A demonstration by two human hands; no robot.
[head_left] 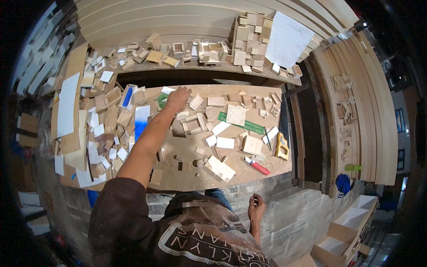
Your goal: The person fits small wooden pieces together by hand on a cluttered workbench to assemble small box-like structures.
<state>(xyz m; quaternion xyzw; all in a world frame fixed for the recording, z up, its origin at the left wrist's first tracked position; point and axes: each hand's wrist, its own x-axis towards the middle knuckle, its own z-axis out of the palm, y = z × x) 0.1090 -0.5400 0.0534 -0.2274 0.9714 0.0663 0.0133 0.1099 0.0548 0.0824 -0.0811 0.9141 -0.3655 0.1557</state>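
Note:
My left hand (179, 99) reaches to the far side of the wooden worktable (178, 164). Its fingers curl downward over the tabletop, and whatever they grip is hidden under the hand. Right beside it lies a green ring (162, 100) like a roll of tape, with a small white piece (167, 90) behind. Small wooden blocks (196, 102) and a little open wooden frame (193, 124) are close to its right. My right hand (256, 208) hangs low off the table's near edge, fingers loosely bent and apart, with nothing visible in it.
A red-handled knife (258, 167), a yellow-handled tool (282, 146), a green ruler (253, 127) and a dark pencil-like stick (268, 139) lie at the table's right. Wooden offcuts crowd the left side. Behind stands a shelf (178, 67) of small wooden boxes. Drawer-like boxes (338, 240) sit lower right.

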